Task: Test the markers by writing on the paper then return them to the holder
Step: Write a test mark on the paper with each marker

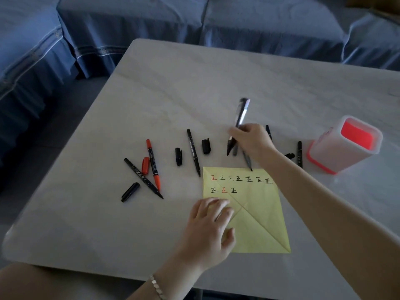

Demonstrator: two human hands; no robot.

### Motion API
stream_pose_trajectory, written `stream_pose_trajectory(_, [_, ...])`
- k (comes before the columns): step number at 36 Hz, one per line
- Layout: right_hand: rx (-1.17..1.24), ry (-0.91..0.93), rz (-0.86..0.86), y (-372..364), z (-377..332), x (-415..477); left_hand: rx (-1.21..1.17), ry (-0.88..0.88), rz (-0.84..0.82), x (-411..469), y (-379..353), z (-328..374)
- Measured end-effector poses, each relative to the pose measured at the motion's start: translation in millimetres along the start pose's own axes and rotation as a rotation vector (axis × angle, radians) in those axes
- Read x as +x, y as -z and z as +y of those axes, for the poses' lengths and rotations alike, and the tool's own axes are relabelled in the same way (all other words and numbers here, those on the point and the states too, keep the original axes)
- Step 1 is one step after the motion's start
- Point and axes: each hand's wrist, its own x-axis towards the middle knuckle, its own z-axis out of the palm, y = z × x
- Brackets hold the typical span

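A yellow creased paper (257, 219) lies on the table with two rows of black and red characters. My left hand (207, 230) rests on its left edge with fingers spread. Above the paper, my right hand (251, 141) grips a black marker (241, 114), its upper end blurred and pointing up. Under that hand lie other black markers (246, 159). The white holder with a red inside (344, 144) stands at the right. To the left lie an uncapped red marker (153, 164), an uncapped black marker (193, 152) and another black marker (143, 178).
Loose caps lie about: a red cap (145, 165) and black caps (178, 156), (206, 146), (130, 192). More black markers (299, 153) lie beside the holder. The grey table (151, 94) ends close to a blue sofa (151, 29) behind.
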Motion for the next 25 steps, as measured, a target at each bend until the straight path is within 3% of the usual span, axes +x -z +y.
stream_pose_trajectory(5, [0.417, 0.126, 0.151, 31, 30, -35, 0.007, -0.012, 0.0, 0, 0, 0])
stream_pose_trajectory(17, [0.532, 0.046, 0.119, 12, 85, -81, 0.048, -0.151, -0.04, 4, -1, 5])
stream_pose_trajectory(25, [0.544, -0.033, 0.42, -14, 82, -78, 0.009, -0.078, -0.008, 7, -7, 12])
